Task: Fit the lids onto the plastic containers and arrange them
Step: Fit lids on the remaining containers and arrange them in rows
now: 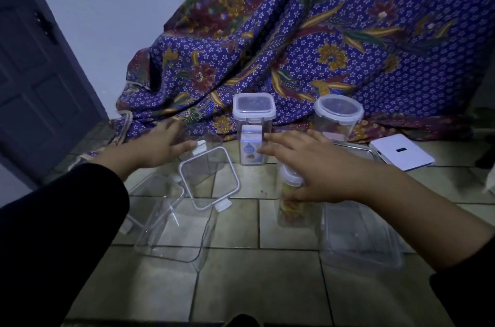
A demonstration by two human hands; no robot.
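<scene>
On the tiled floor, a tall square container point(251, 149) and a round container point(338, 123) stand at the back with their lids on. A small lidded jar point(288, 208) with colourful contents stands in front. My right hand point(316, 168) hovers over it, fingers straight and apart, thumb across the jar's side. A loose square lid point(232, 179) leans against clear open containers point(171, 235) on the left. My left hand point(160, 147) reaches past that lid with spread fingers, holding nothing. Another open rectangular container point(360, 238) sits at the right.
A purple batik cloth point(321, 45) drapes down behind the containers. A white flat box point(401, 152) lies at the back right, with a clear rectangular lid point(371, 151) beside it. A dark door point(34, 80) is on the left.
</scene>
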